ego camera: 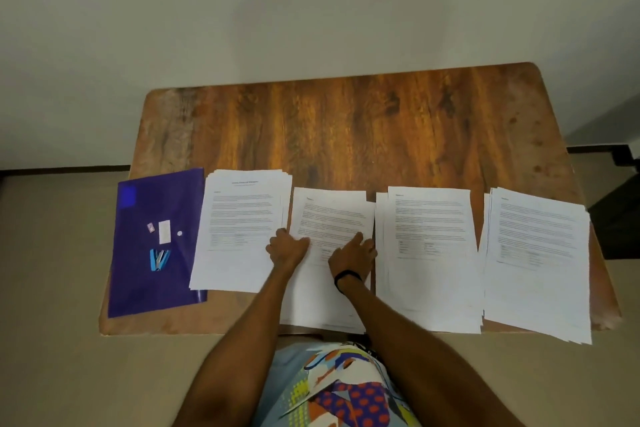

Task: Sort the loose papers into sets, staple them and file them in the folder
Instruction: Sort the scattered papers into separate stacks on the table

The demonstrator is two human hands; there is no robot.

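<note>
Paper, white and printed, is laid in four loosely squared stacks (429, 253) along the near edge of the rounded, wood-grained counter (346, 121), and one glossy purple plastic folder (138, 288) is placed at the far left with one blue stapler (159, 259) set on it. The second stack (332, 211) from the left is pressed by the right hand (353, 248), its fingers laid flat and close together. The left hand (287, 246) is set at that stack's left edge with fingers curled; whether sheets are pinched cannot be told.
</note>
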